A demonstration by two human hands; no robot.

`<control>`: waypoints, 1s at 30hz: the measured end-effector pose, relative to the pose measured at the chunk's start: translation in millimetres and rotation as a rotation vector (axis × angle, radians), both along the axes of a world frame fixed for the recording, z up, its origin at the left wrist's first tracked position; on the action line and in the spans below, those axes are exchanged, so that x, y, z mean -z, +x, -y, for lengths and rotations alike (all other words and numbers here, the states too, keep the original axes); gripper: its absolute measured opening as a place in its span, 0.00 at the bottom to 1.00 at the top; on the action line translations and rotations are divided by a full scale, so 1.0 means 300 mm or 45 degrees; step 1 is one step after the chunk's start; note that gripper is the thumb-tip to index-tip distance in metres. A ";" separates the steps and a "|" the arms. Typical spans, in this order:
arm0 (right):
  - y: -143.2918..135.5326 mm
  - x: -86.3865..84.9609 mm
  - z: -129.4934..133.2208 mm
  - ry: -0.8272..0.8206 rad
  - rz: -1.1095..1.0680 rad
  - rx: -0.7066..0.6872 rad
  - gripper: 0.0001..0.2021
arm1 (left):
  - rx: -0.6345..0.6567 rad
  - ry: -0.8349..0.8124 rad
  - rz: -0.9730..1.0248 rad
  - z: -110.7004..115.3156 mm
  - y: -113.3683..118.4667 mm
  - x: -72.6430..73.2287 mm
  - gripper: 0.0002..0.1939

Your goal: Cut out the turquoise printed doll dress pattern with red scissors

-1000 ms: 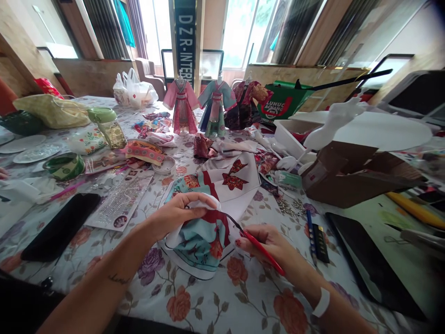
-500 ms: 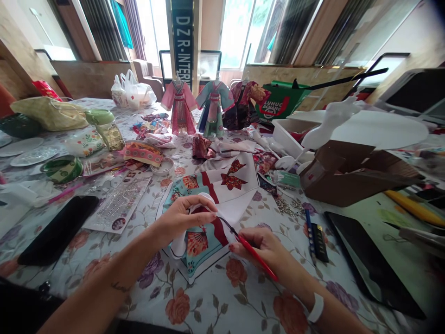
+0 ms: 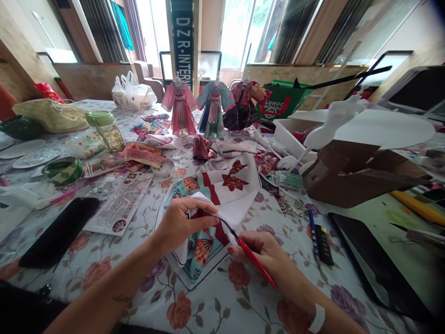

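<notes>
My left hand (image 3: 189, 219) pinches the edge of a printed fabric piece (image 3: 204, 248), teal with orange fans and a dark red band, between thumb and fingers. A red-handled tool (image 3: 257, 260) with thin, dark curved tips is gripped in my right hand (image 3: 267, 250). Its tips reach up to the fabric edge beside my left thumb. Part of the fabric is folded over, showing its white back. A white piece with a red butterfly-like print (image 3: 234, 176) lies just beyond my hands.
On the flowered tablecloth (image 3: 179, 311) are a black phone (image 3: 59, 232) and a rhinestone sheet (image 3: 120, 204) at left, a pen (image 3: 314, 234), a dark tablet (image 3: 378, 264) and a cardboard box (image 3: 347, 174) at right. Small dressed forms (image 3: 180, 109) stand at the back.
The fan-printed fabric under my left hand has shifted and folded, its near part drawn narrower. Both hands keep nearly the same position and hold.
</notes>
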State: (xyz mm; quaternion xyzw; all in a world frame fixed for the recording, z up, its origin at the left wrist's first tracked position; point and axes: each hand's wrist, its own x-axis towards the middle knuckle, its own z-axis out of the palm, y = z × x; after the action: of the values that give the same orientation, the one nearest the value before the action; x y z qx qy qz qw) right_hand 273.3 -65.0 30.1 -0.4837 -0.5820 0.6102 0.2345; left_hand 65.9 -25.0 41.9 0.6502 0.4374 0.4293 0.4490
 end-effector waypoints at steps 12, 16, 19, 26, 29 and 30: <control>-0.012 0.014 0.002 -0.099 -0.229 0.020 0.24 | -0.011 0.030 -0.091 0.013 0.001 -0.008 0.13; -0.015 0.032 0.006 -0.129 -0.318 0.045 0.27 | 0.007 0.003 -0.124 0.017 -0.001 -0.013 0.14; -0.019 0.029 0.008 -0.155 -0.350 0.055 0.27 | 0.027 -0.022 -0.137 0.018 -0.003 -0.018 0.14; -0.022 0.000 0.014 -0.174 -0.268 0.067 0.26 | 0.079 -0.029 -0.134 0.017 -0.003 -0.018 0.14; -0.020 0.004 0.015 -0.148 -0.242 0.063 0.25 | 0.069 -0.055 -0.122 0.016 -0.004 -0.015 0.14; -0.019 0.006 0.015 -0.137 -0.235 0.064 0.25 | 0.059 -0.061 -0.120 0.016 -0.004 -0.015 0.14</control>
State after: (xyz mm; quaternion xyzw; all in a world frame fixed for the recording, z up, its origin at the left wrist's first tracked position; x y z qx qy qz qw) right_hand 267.5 -69.6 28.2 -0.4517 -0.5120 0.6765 0.2761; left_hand 64.6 -29.7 46.3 0.6687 0.4530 0.3773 0.4531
